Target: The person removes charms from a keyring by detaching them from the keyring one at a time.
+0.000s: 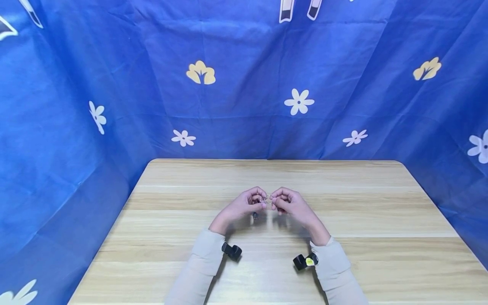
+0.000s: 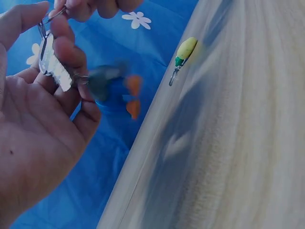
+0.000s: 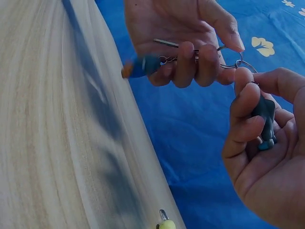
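Both hands meet over the middle of the table, fingertips close together at thin metal rings. My left hand (image 1: 245, 203) pinches a key ring (image 3: 228, 48). A flat silver piece with a notched edge (image 2: 55, 64) lies along its fingers, and a blurred blue-and-orange charm (image 3: 143, 67) dangles from a short chain. My right hand (image 1: 291, 205) pinches a second ring (image 3: 248, 64), which overlaps the first in the right wrist view. A dark green figure charm (image 3: 264, 119) hangs from it against the curled fingers.
A yellow-and-green charm with a metal loop (image 2: 186, 50) shows against the wooden table (image 1: 183, 237) in the left wrist view. Blue patterned cloth (image 1: 244, 84) hangs behind the table and along both sides. Black wrist cameras (image 1: 233, 252) sit at both cuffs.
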A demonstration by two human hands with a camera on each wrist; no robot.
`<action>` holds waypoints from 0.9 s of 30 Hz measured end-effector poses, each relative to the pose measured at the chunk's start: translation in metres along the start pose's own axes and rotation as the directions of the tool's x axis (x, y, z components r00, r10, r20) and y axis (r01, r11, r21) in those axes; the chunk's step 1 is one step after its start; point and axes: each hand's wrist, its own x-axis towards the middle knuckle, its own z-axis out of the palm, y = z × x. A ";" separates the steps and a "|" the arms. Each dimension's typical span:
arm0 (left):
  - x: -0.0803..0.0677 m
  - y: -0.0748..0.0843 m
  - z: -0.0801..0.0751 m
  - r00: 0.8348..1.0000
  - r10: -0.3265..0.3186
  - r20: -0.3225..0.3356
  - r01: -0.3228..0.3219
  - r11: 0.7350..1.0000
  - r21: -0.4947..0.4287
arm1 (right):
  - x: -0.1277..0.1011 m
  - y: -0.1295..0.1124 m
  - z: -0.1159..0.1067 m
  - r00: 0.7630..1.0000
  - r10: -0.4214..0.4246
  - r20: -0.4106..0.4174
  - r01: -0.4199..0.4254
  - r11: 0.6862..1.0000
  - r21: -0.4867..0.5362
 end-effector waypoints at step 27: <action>0.000 0.000 -0.002 0.996 0.012 -0.091 -0.013 1.000 -0.013 | 0.001 0.004 -0.005 1.000 0.004 -0.026 -0.003 0.999 0.035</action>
